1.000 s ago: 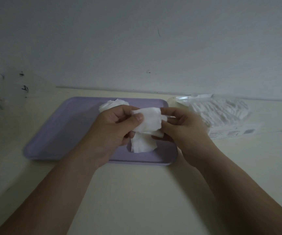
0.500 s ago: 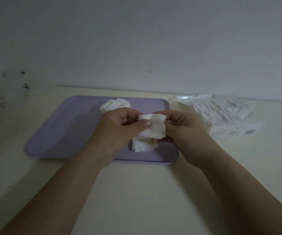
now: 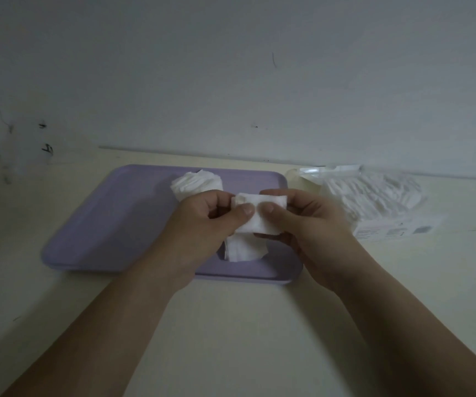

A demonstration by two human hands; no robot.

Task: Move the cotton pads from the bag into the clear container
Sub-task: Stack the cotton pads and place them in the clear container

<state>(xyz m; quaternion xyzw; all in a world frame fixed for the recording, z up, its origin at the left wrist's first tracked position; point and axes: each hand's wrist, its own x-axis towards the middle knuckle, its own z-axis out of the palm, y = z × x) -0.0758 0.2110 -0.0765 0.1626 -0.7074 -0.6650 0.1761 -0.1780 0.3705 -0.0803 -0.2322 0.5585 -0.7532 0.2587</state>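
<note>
Both hands hold one small stack of white cotton pads (image 3: 259,216) above the purple tray (image 3: 110,224). My left hand (image 3: 205,224) pinches its left edge with the thumb on top. My right hand (image 3: 305,222) pinches its right side the same way. A few loose pads (image 3: 245,250) lie on the tray just below the hands. Another bunch of pads (image 3: 195,183) stands at the tray's far side, behind my left hand. The clear bag of cotton pads (image 3: 374,196) lies on the table to the right of the tray. I cannot make out a clear container.
The tray and bag sit on a pale table (image 3: 231,325) that meets a white wall (image 3: 231,81) at the back. Dark marks show on the wall at the far left (image 3: 46,147).
The held pads went from a loose spread sheet to a compact squared stack between both thumbs. Both hands drew closer together and shifted slightly right.
</note>
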